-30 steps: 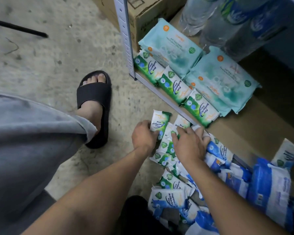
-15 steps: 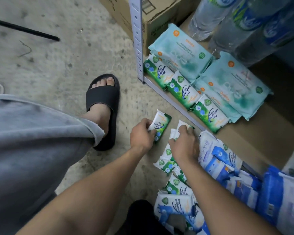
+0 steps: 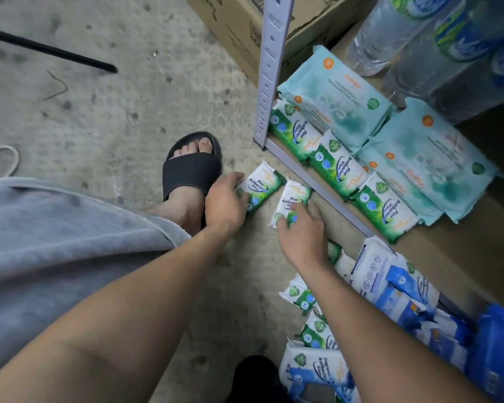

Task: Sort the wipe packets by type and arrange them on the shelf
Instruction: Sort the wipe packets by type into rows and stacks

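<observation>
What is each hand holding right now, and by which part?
The left hand grips one green pine packet by its near end. The right hand grips a second pine packet, also by its near end.

Reaching forward with both bare arms; gripping a green-and-white plastic wipe packet [image 3: 261, 187] in the left hand [image 3: 226, 206], a second green-and-white packet [image 3: 294, 196] in the right hand [image 3: 301, 232].

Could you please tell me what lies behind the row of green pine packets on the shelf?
Large teal wipe packs lie behind the green pine packets, with water bottles further back. The teal packs' near edges are covered by the green row.
</observation>
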Tool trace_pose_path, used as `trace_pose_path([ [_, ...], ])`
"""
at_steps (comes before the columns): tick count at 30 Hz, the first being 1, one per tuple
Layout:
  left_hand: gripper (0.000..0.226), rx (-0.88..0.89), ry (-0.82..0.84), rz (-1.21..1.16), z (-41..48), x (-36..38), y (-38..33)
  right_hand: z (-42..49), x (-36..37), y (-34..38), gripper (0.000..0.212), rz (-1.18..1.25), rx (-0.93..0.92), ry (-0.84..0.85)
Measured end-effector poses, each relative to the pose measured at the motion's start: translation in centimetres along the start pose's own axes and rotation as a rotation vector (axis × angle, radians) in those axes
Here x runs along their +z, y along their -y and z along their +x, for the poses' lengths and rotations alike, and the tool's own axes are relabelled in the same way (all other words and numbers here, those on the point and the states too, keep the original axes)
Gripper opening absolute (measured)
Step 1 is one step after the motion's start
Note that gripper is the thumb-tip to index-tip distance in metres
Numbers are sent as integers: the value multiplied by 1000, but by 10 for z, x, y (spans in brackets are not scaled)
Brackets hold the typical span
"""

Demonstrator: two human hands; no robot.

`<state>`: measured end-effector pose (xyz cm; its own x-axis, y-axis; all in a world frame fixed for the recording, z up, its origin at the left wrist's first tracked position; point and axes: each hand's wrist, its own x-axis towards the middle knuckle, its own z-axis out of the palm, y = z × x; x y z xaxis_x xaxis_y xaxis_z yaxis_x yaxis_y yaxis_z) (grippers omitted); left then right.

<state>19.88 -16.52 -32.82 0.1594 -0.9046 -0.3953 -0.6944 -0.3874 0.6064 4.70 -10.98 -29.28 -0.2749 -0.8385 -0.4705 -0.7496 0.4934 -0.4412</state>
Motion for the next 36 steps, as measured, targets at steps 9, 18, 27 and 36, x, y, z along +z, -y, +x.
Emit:
trace_pose_path([
  [9, 49, 136, 5, 92, -5, 15, 14, 0, 12, -7, 56, -129, -24, 52],
  [18, 49, 173, 8, 87, 20, 19, 2, 16, 33, 4, 50, -22, -31, -43],
  [27, 47, 222, 49, 222, 33, 18, -2, 28, 36, 8, 48, 32, -22, -54],
  [36, 48, 189, 99, 332, 26, 13, -6, 20, 2, -17, 60, -22, -67, 65],
])
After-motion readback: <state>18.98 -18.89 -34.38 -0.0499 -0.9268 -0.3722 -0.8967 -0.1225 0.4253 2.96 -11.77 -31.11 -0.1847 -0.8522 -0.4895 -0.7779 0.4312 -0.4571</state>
